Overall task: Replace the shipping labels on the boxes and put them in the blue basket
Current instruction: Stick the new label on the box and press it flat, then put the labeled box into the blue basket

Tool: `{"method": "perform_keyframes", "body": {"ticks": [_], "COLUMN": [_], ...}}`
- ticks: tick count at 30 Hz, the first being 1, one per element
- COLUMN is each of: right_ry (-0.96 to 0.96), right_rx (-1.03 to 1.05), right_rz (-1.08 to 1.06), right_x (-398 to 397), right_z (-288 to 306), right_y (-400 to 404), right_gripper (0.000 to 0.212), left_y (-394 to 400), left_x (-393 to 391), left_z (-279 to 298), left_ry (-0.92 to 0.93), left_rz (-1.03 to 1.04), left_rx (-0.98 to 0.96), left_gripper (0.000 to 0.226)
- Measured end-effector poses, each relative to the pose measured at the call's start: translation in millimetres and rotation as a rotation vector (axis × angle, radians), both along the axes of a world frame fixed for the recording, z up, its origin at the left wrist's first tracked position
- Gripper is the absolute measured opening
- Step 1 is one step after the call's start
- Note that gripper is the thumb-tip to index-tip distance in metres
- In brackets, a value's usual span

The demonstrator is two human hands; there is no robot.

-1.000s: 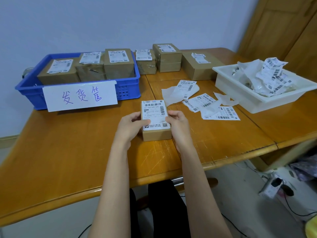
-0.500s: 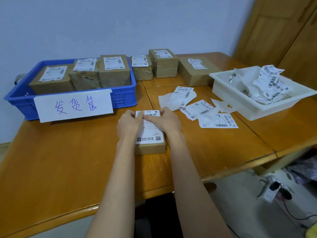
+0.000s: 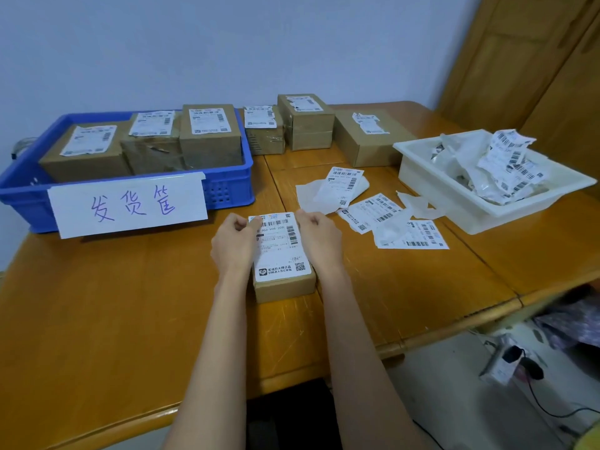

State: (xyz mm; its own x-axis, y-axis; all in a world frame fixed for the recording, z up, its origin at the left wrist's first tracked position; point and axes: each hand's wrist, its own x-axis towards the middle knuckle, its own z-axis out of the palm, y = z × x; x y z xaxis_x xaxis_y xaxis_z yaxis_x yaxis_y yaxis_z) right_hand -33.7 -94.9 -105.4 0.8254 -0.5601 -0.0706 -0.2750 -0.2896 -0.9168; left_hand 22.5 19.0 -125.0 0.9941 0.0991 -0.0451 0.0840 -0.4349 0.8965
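Observation:
A small brown box point(image 3: 283, 287) lies on the wooden table point(image 3: 97, 319) in front of me, with a white shipping label point(image 3: 280, 251) flat on its top. My left hand point(image 3: 233, 245) is curled at the box's left side, its fingertips on the label's far left corner. My right hand point(image 3: 319, 241) curls round the box's far right edge. The blue basket point(image 3: 229, 190) stands at the back left and holds three labelled boxes point(image 3: 209, 134). A paper sign point(image 3: 130, 206) hangs on its front.
Three more brown boxes point(image 3: 306, 125) with worn labels stand behind, right of the basket. Loose labels and backing sheets point(image 3: 373, 211) lie right of my hands. A white tray point(image 3: 454, 206) of crumpled labels sits at the far right. The table edge is near my body.
The box was set down from my grip onto the table. My hands met on the label's far end, then slid apart to the box's left and right sides.

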Motion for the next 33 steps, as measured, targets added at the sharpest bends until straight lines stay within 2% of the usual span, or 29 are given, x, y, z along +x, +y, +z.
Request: {"method": "perform_keyframes", "body": {"ticks": [4, 10, 15, 21, 26, 29, 33], "right_ry": [0.008, 0.139, 0.117, 0.008, -0.222, -0.245, -0.193], "right_rx": [0.075, 0.039, 0.147, 0.334, 0.363, 0.428, 0.455], "right_rz": [0.030, 0.094, 0.155, 0.224, 0.117, 0.122, 0.199], "right_x": [-8, -5, -3, 7, 49, 87, 146], "right_z": [9, 14, 21, 33, 67, 91, 104], "right_y": [-3, 4, 25, 52, 97, 123, 161], "right_gripper": [0.033, 0.032, 0.034, 0.035, 0.034, 0.039, 0.055], "left_y": [7, 24, 46, 74, 89, 103, 128], "left_x": [0, -8, -14, -7, 11, 31, 79], "left_z": [0, 10, 16, 27, 58, 83, 104], "left_ry": [0.008, -0.184, -0.204, -0.175, -0.258, -0.297, -0.297], "left_rz": [0.048, 0.321, 0.449, 0.457, 0.414, 0.343, 0.250], "left_rx": [-0.057, -0.140, -0.175, -0.304, -0.544, -0.572, -0.515], "left_gripper": [0.027, 0.030, 0.030, 0.029, 0.038, 0.039, 0.040]}}
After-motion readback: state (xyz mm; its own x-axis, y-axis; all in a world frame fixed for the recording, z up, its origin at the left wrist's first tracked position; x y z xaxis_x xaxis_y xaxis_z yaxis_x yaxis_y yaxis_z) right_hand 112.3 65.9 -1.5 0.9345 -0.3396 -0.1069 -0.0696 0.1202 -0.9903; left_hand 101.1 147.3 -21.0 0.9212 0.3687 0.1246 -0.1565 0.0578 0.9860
